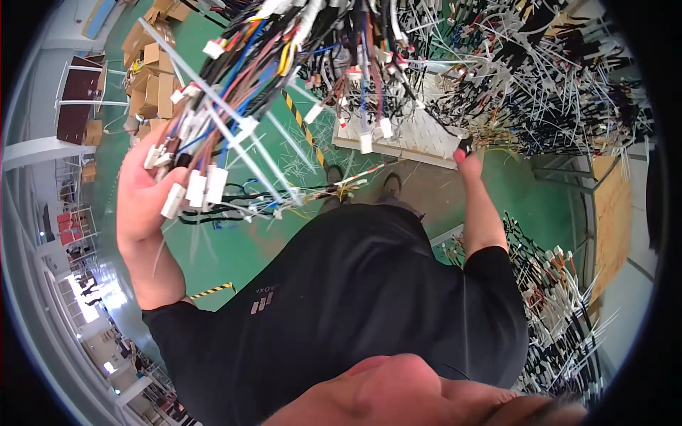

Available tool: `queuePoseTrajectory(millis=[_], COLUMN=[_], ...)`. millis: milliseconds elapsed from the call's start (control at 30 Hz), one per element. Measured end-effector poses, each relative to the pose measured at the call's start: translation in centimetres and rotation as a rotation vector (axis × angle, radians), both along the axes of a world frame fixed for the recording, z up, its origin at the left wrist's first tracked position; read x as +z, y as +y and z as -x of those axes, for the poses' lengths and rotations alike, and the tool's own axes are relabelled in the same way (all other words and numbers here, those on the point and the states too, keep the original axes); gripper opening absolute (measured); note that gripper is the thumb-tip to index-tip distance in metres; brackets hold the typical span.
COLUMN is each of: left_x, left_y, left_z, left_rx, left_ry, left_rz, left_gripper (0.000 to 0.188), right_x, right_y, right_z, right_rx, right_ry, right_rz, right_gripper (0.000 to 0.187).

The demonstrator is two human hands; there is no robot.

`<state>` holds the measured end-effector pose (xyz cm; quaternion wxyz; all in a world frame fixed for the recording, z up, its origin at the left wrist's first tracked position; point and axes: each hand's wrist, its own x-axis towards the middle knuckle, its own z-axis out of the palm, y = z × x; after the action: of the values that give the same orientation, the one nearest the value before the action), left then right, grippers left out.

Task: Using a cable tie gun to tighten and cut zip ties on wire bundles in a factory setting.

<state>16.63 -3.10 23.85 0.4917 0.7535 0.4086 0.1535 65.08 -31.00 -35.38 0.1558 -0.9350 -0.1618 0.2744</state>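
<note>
My left hand (145, 181) is closed round the end of a thick wire harness (238, 85). White plug connectors (206, 186) stick out past its thumb, and loose white cable ties (220, 117) poke out among the black, blue, brown and yellow wires. The bundle stretches up and across toward the top of the view. On the right, my right hand (470, 165) has its thumb pressed against a small dark piece at the end of a black wire (440, 126). Its other fingers are mostly hidden.
A pale board platform (408, 145) stands ahead of my feet. Dense hanging harnesses (547, 78) fill the far right, with more harnesses (550, 305) beside my right arm. Cardboard boxes (153, 78) stand far left. Cut cable ties litter the green floor (284, 153).
</note>
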Motion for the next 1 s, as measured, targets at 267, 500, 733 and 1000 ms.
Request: queuePoseTrajectory(millis=[267,500,733,1000], left_x=[-6.2,-9.5,-12.1,-22.1], left_y=[-1.5,-2.7,0.1,2.8], left_z=[-5.8,-8.9,-7.6,8.0], left_rx=[-0.056,-0.192,-0.444,0.328], left_ry=[-0.152,-0.342,0.085,-0.138], left_rz=[0.325,0.627,-0.196,-0.154], left_gripper=[0.061,0.063,0.078,0.045], right_x=[5.0,19.2,16.1,22.9], right_y=[-0.7,12.7,16.8,18.1], right_z=[2.2,17.5,27.1,32.3], right_rx=[0.823,0.810,0.846,0.446], right_ry=[0.512,0.835,1.202,1.668], right_rz=[-0.244,-0.799,-0.631,-0.781], right_gripper=[0.051,0.077,0.064,0.061])
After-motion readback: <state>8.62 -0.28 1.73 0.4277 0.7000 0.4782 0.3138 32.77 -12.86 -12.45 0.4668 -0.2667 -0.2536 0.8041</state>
